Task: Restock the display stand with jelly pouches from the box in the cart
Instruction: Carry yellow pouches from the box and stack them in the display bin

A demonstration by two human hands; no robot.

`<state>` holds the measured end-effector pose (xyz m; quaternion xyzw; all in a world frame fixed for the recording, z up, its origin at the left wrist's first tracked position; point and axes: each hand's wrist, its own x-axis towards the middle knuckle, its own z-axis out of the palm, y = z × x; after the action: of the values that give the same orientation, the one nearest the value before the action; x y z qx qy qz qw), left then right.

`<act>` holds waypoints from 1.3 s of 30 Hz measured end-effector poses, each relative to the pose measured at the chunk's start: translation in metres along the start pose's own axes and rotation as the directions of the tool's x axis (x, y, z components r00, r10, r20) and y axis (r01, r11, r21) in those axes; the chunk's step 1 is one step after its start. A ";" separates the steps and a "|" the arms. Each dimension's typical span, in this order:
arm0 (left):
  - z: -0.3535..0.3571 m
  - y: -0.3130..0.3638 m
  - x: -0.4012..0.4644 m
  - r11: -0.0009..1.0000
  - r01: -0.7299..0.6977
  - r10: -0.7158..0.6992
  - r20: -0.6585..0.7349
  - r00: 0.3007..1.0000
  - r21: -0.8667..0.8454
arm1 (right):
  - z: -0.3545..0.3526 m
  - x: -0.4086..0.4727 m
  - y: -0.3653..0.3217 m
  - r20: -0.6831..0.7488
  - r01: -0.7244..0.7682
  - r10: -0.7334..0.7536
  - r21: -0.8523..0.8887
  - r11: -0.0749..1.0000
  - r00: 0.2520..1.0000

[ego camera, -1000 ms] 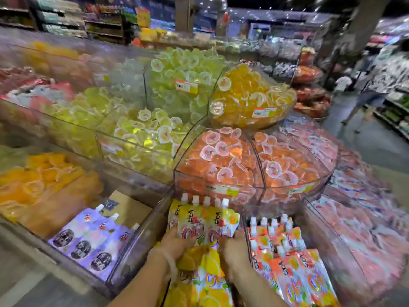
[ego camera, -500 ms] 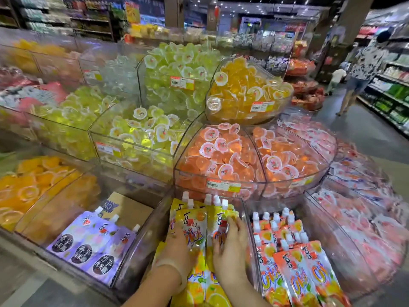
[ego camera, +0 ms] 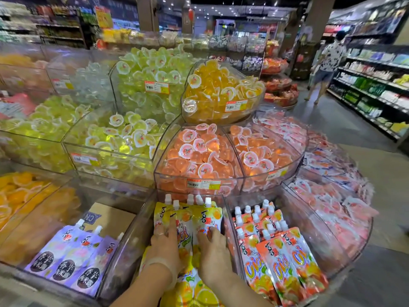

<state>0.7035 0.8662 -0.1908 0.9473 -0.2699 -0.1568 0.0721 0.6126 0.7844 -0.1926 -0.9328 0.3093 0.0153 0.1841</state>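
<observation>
Grey floor (ego camera: 345,120), stocked shelves (ego camera: 376,85) right, ceiling spotlights (ego camera: 243,7)

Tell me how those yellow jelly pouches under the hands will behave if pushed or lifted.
The yellow jelly pouches look like soft glossy film, so they would probably flex and slide over each other. They lean in an overlapping row, so they may slump once the left hand and right hand lift off. The white caps look like the only stiff part.

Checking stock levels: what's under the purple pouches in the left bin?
A cardboard box shows behind and beneath the purple pouches. The pouches cover most of it, so whatever it holds can't be seen.
</observation>
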 end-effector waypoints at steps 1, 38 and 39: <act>-0.003 0.004 -0.002 1.000 -0.008 0.008 -0.012 1.000 0.022 | -0.005 -0.002 -0.002 -0.037 0.013 -0.012 0.015 1.000 0.999; 0.146 0.661 -0.306 0.195 -0.905 0.813 0.454 0.365 0.378 | -0.220 -0.374 0.577 -0.090 -0.846 0.850 0.090 0.526 0.519; 0.157 0.681 -0.314 0.166 -0.913 0.815 0.469 0.339 0.372 | -0.221 -0.382 0.593 -0.092 -0.859 0.865 0.102 0.501 0.494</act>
<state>0.0655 0.4514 -0.1064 0.5750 -0.7978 -0.0717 -0.1666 -0.0607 0.4850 -0.1303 -0.6487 0.7450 0.0373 0.1509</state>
